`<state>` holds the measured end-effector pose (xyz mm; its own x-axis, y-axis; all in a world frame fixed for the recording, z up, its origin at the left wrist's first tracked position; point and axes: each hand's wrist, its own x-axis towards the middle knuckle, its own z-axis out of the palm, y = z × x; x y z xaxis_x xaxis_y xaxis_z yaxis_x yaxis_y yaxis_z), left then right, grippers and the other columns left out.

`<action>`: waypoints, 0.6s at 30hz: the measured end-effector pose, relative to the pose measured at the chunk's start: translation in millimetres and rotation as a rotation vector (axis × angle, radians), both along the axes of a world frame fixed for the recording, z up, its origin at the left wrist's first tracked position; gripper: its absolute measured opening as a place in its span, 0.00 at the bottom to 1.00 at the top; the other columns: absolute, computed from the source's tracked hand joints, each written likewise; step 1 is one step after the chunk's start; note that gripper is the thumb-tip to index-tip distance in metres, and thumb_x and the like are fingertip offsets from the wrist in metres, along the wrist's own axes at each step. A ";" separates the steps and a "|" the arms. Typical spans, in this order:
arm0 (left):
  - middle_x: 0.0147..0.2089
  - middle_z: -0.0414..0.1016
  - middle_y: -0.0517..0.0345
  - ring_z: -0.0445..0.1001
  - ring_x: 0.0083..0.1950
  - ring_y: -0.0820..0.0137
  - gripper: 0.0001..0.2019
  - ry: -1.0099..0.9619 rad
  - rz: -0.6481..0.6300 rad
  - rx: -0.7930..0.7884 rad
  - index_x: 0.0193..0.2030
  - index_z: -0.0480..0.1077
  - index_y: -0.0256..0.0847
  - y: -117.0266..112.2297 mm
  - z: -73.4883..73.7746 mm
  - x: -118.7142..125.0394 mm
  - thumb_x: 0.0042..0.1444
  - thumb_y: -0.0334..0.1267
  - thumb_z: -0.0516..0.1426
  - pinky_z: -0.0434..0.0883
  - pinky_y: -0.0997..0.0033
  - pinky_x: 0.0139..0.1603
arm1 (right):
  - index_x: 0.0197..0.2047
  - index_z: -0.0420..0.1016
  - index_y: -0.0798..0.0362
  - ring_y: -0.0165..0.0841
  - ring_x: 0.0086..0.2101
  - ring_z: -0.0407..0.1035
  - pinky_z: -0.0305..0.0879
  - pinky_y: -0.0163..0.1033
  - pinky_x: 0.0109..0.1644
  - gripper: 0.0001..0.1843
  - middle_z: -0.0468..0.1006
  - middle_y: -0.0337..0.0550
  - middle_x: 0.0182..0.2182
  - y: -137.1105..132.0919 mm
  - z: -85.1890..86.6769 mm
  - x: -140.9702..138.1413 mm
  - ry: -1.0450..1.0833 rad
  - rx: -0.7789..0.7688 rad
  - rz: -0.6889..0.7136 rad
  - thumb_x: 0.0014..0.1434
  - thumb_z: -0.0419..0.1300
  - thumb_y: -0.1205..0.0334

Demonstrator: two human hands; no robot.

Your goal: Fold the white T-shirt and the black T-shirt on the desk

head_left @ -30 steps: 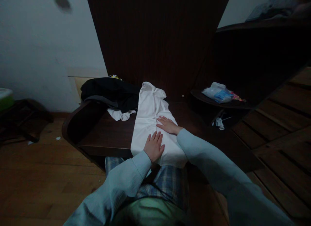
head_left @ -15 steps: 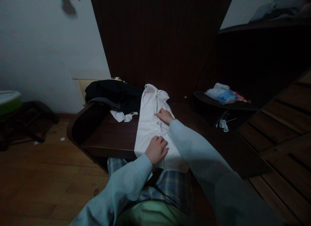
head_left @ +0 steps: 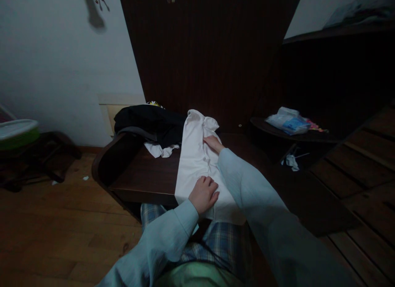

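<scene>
A white shirt (head_left: 193, 155) lies lengthwise on a dark wooden bench, its collar end away from me and its lower edge over the near side by my lap. My left hand (head_left: 204, 194) rests on the lower part, fingers loosely bent and thumb apart. Farther up, my right hand (head_left: 213, 143) is closed on a ridge of fabric running down the middle; its fingertips are partly hidden. The cloth is creased along this ridge and smoother on the left.
Black clothing (head_left: 151, 120) is heaped at the bench's left end, with a piece of white cloth (head_left: 161, 150) below it. The bench (head_left: 145, 171) has a raised, curved left side. At right, a small shelf (head_left: 262, 124) holds a plastic packet (head_left: 286, 120). A green-and-white tub (head_left: 20, 134) stands far left.
My right hand has moved slightly up along the shirt toward its collar end. My left hand stays on the lower part. The whole view has shifted a little.
</scene>
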<state>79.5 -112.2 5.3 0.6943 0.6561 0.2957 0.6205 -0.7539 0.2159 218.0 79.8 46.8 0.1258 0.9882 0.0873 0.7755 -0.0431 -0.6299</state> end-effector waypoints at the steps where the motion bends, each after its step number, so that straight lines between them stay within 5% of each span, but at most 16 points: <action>1: 0.42 0.63 0.52 0.59 0.45 0.64 0.10 0.001 0.001 -0.002 0.42 0.64 0.40 -0.1 -0.2 0.0 0.57 0.41 0.49 0.61 0.60 0.47 | 0.27 0.75 0.60 0.33 0.30 0.68 0.59 0.33 0.31 0.14 0.76 0.48 0.27 0.7 0.9 0.3 0.013 -0.007 0.008 0.51 0.52 0.60; 14: 0.44 0.63 0.51 0.61 0.46 0.63 0.10 -0.016 -0.006 -0.017 0.42 0.65 0.40 -1.4 -0.1 -0.6 0.56 0.40 0.49 0.62 0.61 0.47 | 0.31 0.75 0.58 0.32 0.34 0.68 0.60 0.32 0.36 0.09 0.77 0.46 0.33 12.7 3.0 -1.2 -0.006 0.105 0.002 0.49 0.56 0.63; 18: 0.54 0.59 0.46 0.57 0.57 0.59 0.16 -0.062 0.027 -0.015 0.49 0.62 0.38 -1.2 -3.8 -0.5 0.55 0.41 0.50 0.59 0.57 0.54 | 0.33 0.74 0.57 0.31 0.35 0.68 0.60 0.31 0.37 0.09 0.77 0.45 0.35 9.6 3.3 -0.8 -0.022 0.126 0.007 0.52 0.54 0.64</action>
